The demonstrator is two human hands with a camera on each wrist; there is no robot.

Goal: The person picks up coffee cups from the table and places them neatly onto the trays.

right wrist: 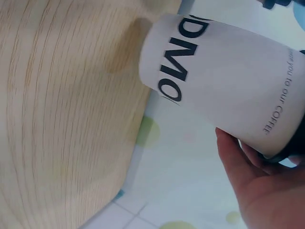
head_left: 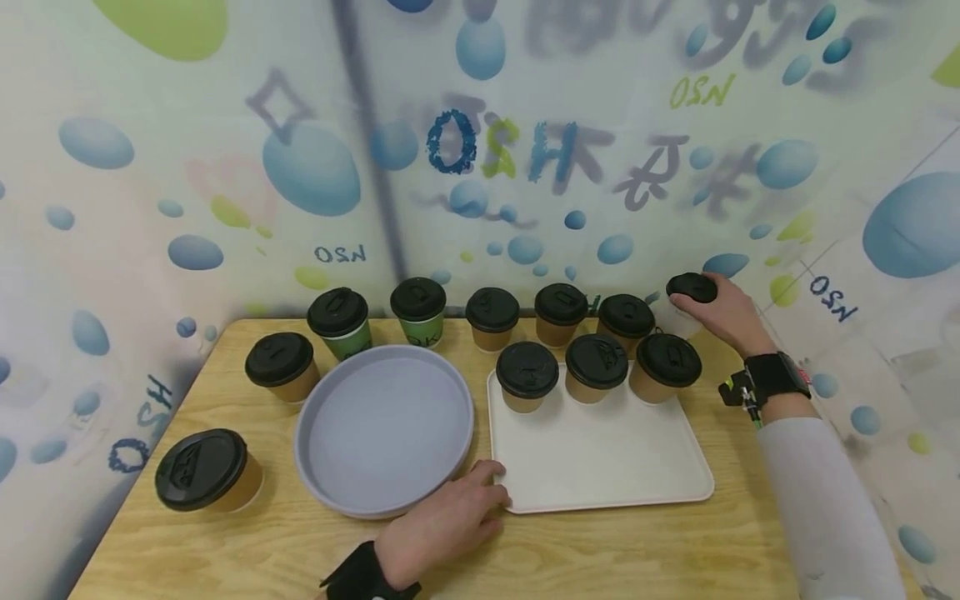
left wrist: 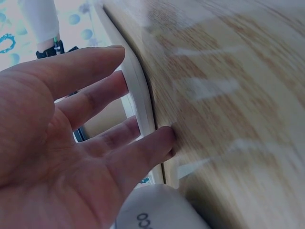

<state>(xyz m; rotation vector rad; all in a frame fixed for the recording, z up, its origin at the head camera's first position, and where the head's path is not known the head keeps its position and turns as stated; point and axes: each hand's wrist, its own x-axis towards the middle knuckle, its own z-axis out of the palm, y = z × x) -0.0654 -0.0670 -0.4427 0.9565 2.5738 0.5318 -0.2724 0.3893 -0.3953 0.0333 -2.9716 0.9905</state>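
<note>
My right hand grips a white paper coffee cup near its black lid at the table's back right corner. In the right wrist view, the cup's base is over the table edge, and a shadow lies beside it. My left hand rests at the near left corner of a white rectangular tray. In the left wrist view its loosely extended fingers touch the tray's rim. Three brown cups with black lids, one of them a brown cup, stand along the tray's far side.
A round grey-blue tray lies left of the white one. Behind stand green lidded cups and several brown cups. Two more brown cups, including a near brown cup, stand at the left. A patterned wall borders the wooden table.
</note>
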